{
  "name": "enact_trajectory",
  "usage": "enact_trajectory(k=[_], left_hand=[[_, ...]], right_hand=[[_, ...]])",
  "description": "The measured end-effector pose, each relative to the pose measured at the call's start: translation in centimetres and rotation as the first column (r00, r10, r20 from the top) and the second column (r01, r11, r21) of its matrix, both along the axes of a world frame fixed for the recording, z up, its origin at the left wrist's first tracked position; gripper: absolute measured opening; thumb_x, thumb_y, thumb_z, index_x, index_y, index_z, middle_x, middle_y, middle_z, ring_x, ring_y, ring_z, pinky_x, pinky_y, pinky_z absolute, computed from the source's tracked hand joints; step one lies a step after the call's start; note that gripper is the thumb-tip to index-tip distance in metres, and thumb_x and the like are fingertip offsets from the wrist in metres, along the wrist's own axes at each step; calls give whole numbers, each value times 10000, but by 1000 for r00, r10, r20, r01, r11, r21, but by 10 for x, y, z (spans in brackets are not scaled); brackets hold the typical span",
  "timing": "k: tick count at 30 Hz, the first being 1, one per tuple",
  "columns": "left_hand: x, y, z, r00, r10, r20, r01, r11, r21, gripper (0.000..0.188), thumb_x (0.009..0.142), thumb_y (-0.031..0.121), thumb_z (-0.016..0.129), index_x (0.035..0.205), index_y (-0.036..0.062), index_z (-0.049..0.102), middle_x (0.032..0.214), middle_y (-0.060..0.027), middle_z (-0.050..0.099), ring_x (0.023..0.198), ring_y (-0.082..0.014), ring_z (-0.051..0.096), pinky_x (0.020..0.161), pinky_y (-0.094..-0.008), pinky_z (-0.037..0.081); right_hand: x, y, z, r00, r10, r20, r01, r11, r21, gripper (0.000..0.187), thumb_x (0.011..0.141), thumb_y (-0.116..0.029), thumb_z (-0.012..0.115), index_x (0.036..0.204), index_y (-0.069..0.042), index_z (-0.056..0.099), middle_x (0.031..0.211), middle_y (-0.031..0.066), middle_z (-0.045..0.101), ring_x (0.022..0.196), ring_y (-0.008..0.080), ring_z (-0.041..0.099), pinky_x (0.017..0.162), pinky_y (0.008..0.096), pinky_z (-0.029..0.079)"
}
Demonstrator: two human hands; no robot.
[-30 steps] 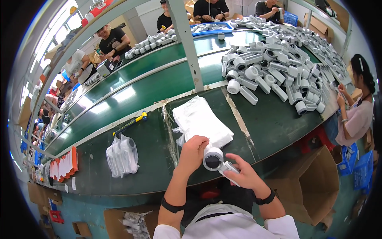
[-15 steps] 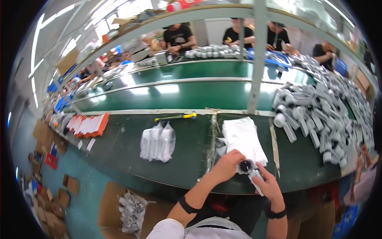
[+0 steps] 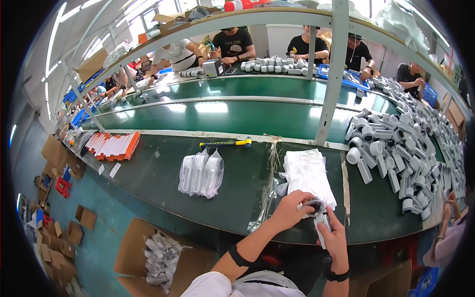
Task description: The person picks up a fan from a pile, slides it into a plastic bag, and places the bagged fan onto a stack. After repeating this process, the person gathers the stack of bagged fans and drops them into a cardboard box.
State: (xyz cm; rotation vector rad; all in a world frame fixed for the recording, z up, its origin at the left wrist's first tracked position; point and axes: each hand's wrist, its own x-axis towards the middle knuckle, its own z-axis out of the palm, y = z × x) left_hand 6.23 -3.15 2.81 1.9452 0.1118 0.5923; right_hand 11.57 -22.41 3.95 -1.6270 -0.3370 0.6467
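Between my hands, at the table's near edge, is a white-and-grey handled device with a round, dark-faced head. The fingers of my left hand are closed at the rim of its head. My right hand grips the handle, thumb along its side. Just beyond lies a stack of white plastic bags, its near end partly hidden by my hands. To the left, several bagged devices rest side by side on the dark green tabletop.
A yellow-and-black hammer lies behind the bagged devices. Loose grey devices are heaped on the right. Orange-and-white cartons stand at left. A cardboard box of bagged pieces sits below. A shelf post rises ahead; co-workers sit beyond the conveyor.
The view has shifted slightly. My left fingers have moved over the device's head, whose dark face is now more covered and turned. My right hand keeps its hold on the handle.
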Motion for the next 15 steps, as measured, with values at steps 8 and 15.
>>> enact_trajectory(k=[8, 15], left_hand=[[-3, -6, 10, 986, 82, 148, -111, 973, 202, 140, 824, -32, 649, 954, 15, 670, 901, -117, 621, 800, -288, 631, 675, -354, 512], [10, -18, 9, 945, 96, 313, -233, 869, 436, 269, 701, -45, 641, 956, 40, 649, 932, -83, 615, 818, -286, 624, 695, -371, 491]], right_hand=[[-4, 17, 0, 985, -68, 156, 78, 995, -57, 592, 904, -97, 619, 1465, -126, 434, 868, 18, 633, 578, 54, 530, 487, 221, 461], [1, 10, -8, 953, 25, 303, 21, 989, -148, 598, 868, -267, 667, 1425, -181, 467, 760, 203, 643, 674, 330, 645, 674, 367, 503]])
